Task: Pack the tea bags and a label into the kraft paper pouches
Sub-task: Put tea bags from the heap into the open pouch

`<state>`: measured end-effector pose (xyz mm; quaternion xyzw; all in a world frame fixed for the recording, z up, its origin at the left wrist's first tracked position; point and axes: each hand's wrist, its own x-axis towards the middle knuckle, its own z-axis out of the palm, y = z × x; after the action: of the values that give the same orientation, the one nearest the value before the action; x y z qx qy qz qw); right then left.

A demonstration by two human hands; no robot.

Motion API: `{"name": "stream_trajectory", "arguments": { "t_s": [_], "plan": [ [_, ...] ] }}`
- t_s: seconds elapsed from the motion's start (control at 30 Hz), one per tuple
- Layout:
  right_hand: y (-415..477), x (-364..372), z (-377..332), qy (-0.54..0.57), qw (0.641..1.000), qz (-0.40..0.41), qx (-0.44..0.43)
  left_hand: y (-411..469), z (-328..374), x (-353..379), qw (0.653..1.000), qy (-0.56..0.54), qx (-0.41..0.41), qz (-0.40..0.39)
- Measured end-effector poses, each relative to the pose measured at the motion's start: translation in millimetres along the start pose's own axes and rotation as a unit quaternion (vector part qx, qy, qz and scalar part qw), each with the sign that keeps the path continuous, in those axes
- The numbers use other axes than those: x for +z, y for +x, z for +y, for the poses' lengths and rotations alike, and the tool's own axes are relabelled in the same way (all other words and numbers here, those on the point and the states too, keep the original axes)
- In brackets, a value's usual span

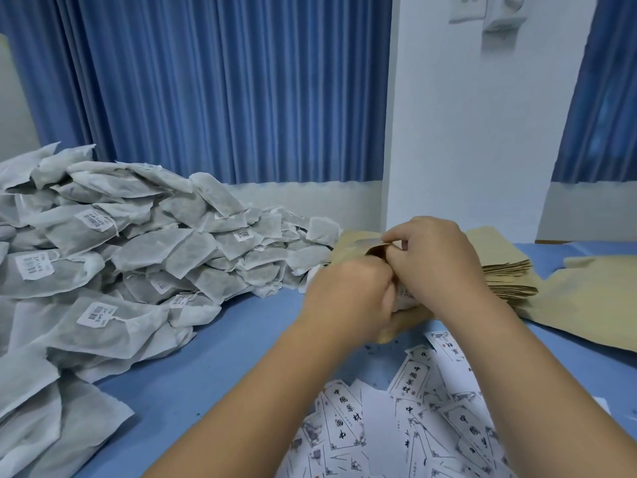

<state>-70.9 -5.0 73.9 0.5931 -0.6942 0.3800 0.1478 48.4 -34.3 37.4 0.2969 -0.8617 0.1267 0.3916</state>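
Kraft paper pouch (358,243) at centre, gripped by left hand (348,298) and right hand (431,260), fingers curled tight | tea bags (120,243) piled left | labels (413,408) lower right | pouch stack (503,267) right | likely most packing left

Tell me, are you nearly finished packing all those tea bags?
Not nearly. No filled pouch shows yet. The left hand and right hand grip one brown kraft paper pouch at its mouth. A big heap of white mesh tea bags, a stack of flat kraft pouches and scattered white printed labels are left on the blue table.
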Motion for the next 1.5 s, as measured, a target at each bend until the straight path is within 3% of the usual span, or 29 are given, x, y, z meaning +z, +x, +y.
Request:
{"name": "stream_trajectory", "arguments": {
  "t_s": [0.07, 0.1, 0.2, 0.27, 0.37, 0.43, 0.57, 0.67, 0.83, 1.0, 1.13, 1.23, 1.33, 1.43, 1.5],
  "plan": [
    [3.1, -3.2, 1.5, 0.016, 1.000, -0.001, 0.021, -0.5, -10.6, -12.6, 0.993, 0.017, 0.012, 0.112],
    [4.3, -4.7, 2.4, 0.019, 0.999, -0.001, 0.028, 1.6, -17.5, -16.2, 0.993, 0.017, -0.023, 0.114],
    [4.5, -8.1, 5.0, 0.027, 0.999, -0.009, 0.045, 7.5, -45.7, -9.9, 0.985, 0.021, -0.164, -0.055],
    [4.6, -9.1, 7.6, 0.028, 0.999, -0.015, 0.044, 7.0, -55.7, 0.8, 0.969, -0.103, -0.199, -0.105],
    [4.1, -12.8, 5.0, 0.001, 0.999, -0.034, 0.023, -0.4, -50.1, 17.5, 0.876, -0.399, -0.251, -0.102],
    [1.2, -16.8, -1.6, -0.023, 0.998, -0.063, -0.008, -3.6, -44.2, 23.8, 0.838, -0.468, -0.264, -0.096],
    [-16.1, -29.5, -25.4, -0.043, 0.988, -0.130, -0.078, -0.3, -36.3, 30.4, 0.819, -0.500, -0.274, -0.067],
    [-37.8, -27.3, -26.4, -0.121, 0.969, -0.195, -0.094, 4.3, -28.2, 29.5, 0.820, -0.501, -0.271, -0.047],
    [-43.3, -14.4, -19.5, -0.239, 0.901, -0.362, 0.018, 4.2, -18.3, 31.5, 0.851, -0.463, -0.248, -0.014],
    [-42.3, -14.1, -15.7, -0.247, 0.917, -0.314, -0.002, 3.3, -9.1, 31.6, 0.856, -0.465, -0.227, -0.002],
    [-20.6, -12.0, -25.7, -0.307, 0.857, -0.415, 0.009, 1.4, -0.1, 30.3, 0.848, -0.485, -0.213, 0.001],
    [-9.6, -7.1, -23.6, -0.376, 0.822, -0.427, 0.005, 0.9, 3.8, 28.5, 0.843, -0.502, -0.193, 0.006],
    [-2.8, -7.4, -16.0, -0.326, 0.869, -0.373, 0.014, 1.6, 6.9, 27.6, 0.862, -0.484, -0.153, -0.002],
    [-1.3, -3.0, -13.6, -0.326, 0.881, -0.344, 0.010, 0.5, 5.1, 30.3, 0.870, -0.467, -0.157, 0.015],
    [-15.3, 0.7, -4.1, -0.267, 0.930, -0.252, -0.027, -1.2, 1.2, 32.7, 0.873, -0.461, -0.158, 0.026]
  ]
}}
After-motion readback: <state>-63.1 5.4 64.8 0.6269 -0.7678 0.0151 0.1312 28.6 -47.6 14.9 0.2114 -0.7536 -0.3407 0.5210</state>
